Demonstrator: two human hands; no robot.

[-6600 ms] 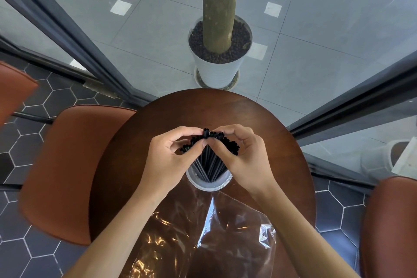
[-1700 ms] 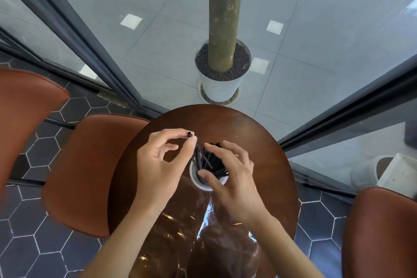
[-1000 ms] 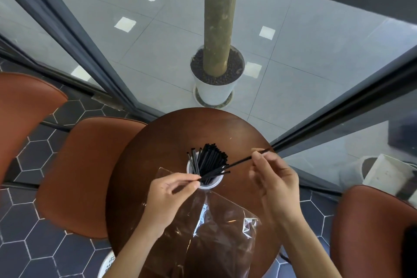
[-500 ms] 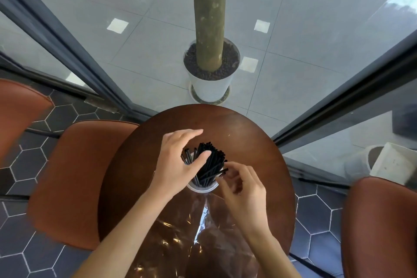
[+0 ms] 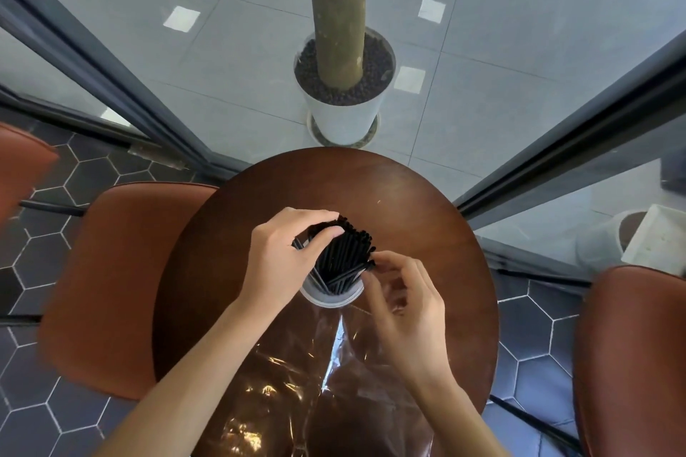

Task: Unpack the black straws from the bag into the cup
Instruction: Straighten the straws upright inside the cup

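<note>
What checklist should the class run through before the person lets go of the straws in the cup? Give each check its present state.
1. Black straws standing in the cup: ok.
2. Cup upright on the table: ok.
3. Left hand steadying the bundle's tops: ok.
4. Right hand fingertips at the ends of the leaning outer straws: ok.
5. Straws gathered straight: not ok, they fan out toward the right.
6. Bag emptied of straws: ok, none show through the clear plastic.
</note>
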